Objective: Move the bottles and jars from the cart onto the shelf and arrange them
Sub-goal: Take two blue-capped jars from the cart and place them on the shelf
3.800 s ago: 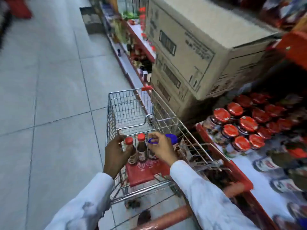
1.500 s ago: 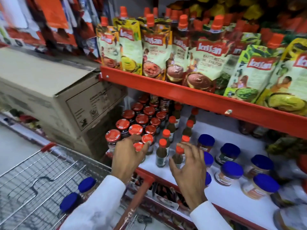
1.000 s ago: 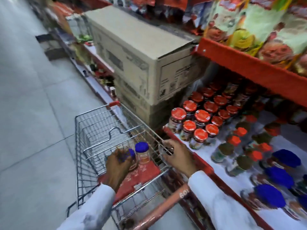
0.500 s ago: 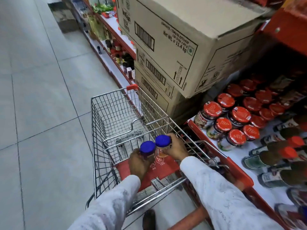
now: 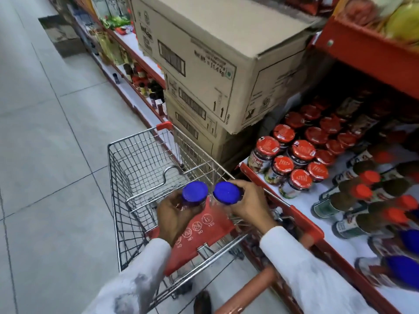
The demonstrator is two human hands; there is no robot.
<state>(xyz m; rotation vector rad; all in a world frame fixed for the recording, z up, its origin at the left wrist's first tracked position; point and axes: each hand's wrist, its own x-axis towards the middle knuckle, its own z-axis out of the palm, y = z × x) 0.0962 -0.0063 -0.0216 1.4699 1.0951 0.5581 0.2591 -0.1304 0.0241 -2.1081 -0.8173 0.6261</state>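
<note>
1. The shelf (image 5: 301, 207) fills the right of the frame, a white deck with a red front lip. Red-lidded jars (image 5: 301, 152) stand at its upper end, brown bottles (image 5: 353, 200) sit mid-right, and blue-lidded jars (image 5: 405, 270) blur at lower right.
2. Boxes (image 5: 215, 71) are stacked at top centre, hard against the shelf's left end.
3. The cart (image 5: 140, 159) sits centre-left with its main basket bare. Its red seat flap (image 5: 199, 236) lies under your hands.
4. Your left hand (image 5: 174, 216) is closed round the left jar (image 5: 195, 191). Your right hand (image 5: 247, 207) is wrapped on the right jar (image 5: 226, 192). Both jars are upright with lids facing you, nearly touching, just above the flap.
5. The shelf lies to the right of both hands, so your right hand is nearer. I judge the blue-lidded group at lower right is the goal: swing right and slightly toward yourself, keeping the jars vertical.
</note>
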